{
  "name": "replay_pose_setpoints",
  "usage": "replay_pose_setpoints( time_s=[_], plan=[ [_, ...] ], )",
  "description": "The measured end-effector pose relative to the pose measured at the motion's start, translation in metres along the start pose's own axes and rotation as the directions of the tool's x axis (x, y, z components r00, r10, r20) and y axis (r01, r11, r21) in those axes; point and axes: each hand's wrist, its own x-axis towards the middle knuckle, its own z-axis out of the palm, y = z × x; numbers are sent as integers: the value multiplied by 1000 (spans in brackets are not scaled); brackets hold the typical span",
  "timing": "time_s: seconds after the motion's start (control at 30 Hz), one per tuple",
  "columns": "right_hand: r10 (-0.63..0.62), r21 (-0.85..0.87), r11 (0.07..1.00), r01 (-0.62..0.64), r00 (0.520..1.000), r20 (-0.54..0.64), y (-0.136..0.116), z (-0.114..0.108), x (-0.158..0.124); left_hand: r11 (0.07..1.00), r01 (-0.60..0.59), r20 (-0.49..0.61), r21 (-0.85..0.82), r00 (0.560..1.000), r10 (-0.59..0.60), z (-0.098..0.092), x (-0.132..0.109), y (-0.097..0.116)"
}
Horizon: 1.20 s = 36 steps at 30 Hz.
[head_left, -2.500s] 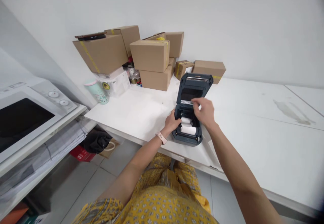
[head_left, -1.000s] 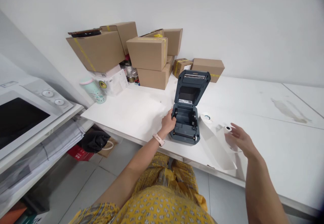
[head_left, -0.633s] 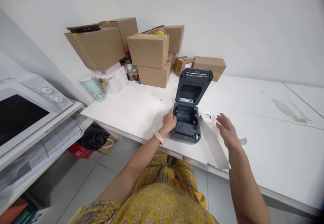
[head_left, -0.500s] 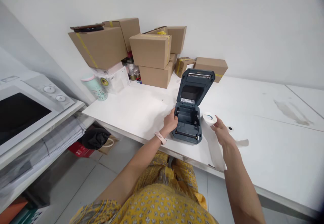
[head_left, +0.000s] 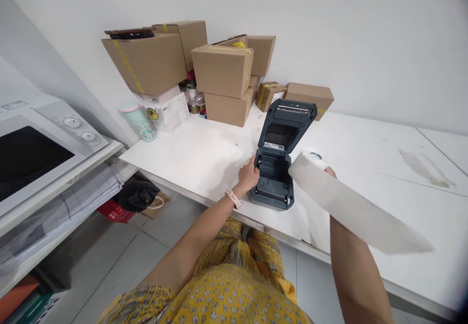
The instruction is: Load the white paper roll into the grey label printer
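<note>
A dark grey label printer (head_left: 272,187) stands on the white table with its lid (head_left: 287,126) tilted up and its inner bay exposed. My left hand (head_left: 249,175) is closed on the printer's left side, fingers curled over the edge. Just right of the printer, my right hand (head_left: 331,172) holds a white label roll (head_left: 304,162) above the table. The roll hides most of its fingers. From the roll a long, loose paper strip (head_left: 358,209) stretches down to the right, across my right forearm.
Cardboard boxes (head_left: 223,72) are stacked against the wall, with smaller boxes (head_left: 309,94) behind the printer. A mint tumbler (head_left: 141,125) and a white carton (head_left: 170,113) stand at the table's left end. The microwave (head_left: 47,138) is on a shelf at far left.
My right hand has lifted and turned the label roll slightly. Its paper strip, earlier hanging toward the table's front edge, now swings out right over my forearm. My left hand stays on the printer.
</note>
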Motion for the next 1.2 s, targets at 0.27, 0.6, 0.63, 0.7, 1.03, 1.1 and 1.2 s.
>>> replay_pose_setpoints(
  time_s=[0.27, 0.6, 0.63, 0.7, 1.03, 1.1, 1.2],
  plan=[
    [-171, -447, 808, 384, 878, 446, -45, 16, 45, 1000, 13, 24, 0, 1000, -13, -5, -4, 3],
    [-53, -627, 594, 504, 802, 594, -48, 46, 65, 1000, 18, 16, -8, 1000, -18, -4, -3, 2],
    [-49, -630, 588, 508, 799, 599, -46, 49, 66, 1000, 15, 16, -7, 1000, -15, -4, -3, 3],
    [-47, -632, 582, 512, 797, 602, -40, 55, 67, 1000, 8, 14, -8, 1000, -8, -5, -4, 3],
    [-109, -606, 620, 499, 819, 563, -27, 57, 60, 999, 27, 4, -19, 1000, -27, -3, -3, 1],
    [-200, -528, 699, 482, 841, 503, -28, 50, 47, 999, 27, 5, -22, 1000, -27, -4, -4, 2],
    [-295, -320, 861, 396, 900, 320, -28, 43, 18, 999, 19, 3, -38, 1000, -19, -5, -5, 3]
  ],
)
